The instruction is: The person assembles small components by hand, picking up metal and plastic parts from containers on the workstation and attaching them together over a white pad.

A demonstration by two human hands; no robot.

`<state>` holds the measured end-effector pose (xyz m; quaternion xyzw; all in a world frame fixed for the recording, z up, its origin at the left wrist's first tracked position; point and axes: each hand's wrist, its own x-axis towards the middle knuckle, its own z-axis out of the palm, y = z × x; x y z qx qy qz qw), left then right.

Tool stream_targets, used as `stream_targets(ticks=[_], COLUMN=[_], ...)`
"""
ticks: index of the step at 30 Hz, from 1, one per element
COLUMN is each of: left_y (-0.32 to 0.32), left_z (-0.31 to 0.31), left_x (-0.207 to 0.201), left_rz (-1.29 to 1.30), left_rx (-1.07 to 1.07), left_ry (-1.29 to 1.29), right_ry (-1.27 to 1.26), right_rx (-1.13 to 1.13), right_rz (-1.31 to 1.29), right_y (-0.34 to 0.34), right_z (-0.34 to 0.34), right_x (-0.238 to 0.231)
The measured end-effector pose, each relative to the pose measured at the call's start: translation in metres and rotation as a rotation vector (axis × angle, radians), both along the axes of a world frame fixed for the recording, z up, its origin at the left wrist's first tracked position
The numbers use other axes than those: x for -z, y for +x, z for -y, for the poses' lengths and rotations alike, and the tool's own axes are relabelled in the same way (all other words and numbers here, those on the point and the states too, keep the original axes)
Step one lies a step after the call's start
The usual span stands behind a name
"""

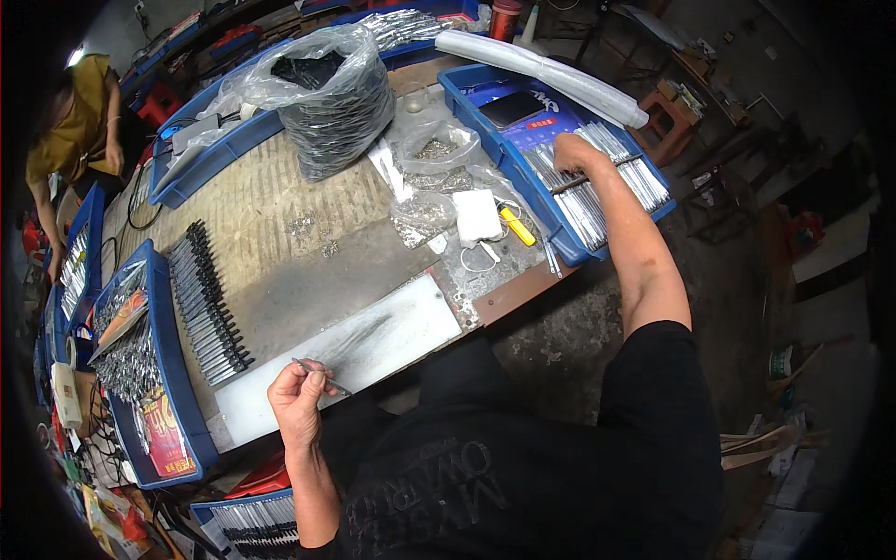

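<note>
My left hand (301,397) is over the near edge of a white board (364,350), its thumb and fingers pinched on a thin, dark, pen-like rod (338,385). My right arm reaches to the blue tray (571,245) at the right, where rows of slim silver rods (588,217) lie side by side. Above these rods, my right hand (577,155) is curled closed; whatever its fingers grip is hidden. A dark strip (611,171) crosses the rods beside it. Left of the board, silver rods with black ends (207,303) form a long row.
A large clear bag of black parts (331,112) stands at the back of the worktable. Small bags of metal bits (425,210) and a yellow-handled tool (516,226) lie near the right tray. Another blue tray (177,373) borders the left. A co-worker (79,131) stands far left.
</note>
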<state>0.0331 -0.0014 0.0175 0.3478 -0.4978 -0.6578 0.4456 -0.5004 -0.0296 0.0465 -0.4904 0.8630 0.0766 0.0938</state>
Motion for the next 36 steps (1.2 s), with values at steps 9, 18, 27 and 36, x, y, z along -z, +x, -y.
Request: stream_targets(ticks=[9, 18, 27, 36], left_y=[0.005, -0.01, -0.029, -0.033], left_z=[-0.001, 0.002, -0.001, -0.008], left_x=[0.007, -0.007, -0.012, 0.001], left_rz=[-0.037, -0.004, -0.011, -0.155], left_rx=[0.0, 0.018, 0.055, 0.004], left_ry=[-0.001, 0.052, 0.042, 0.129], right_ry=[-0.36, -0.582, -0.453, -0.448], right_rx=[0.04, -0.329, -0.319, -0.298], right_rz=[0.33, 1.012, 1.447, 1.651], right_y=[0.02, 0.156, 0.285, 0.338], right_z=[-0.011, -0.031, -0.059, -0.07], right_x=[-0.029, -0.055, -0.018, 0.02])
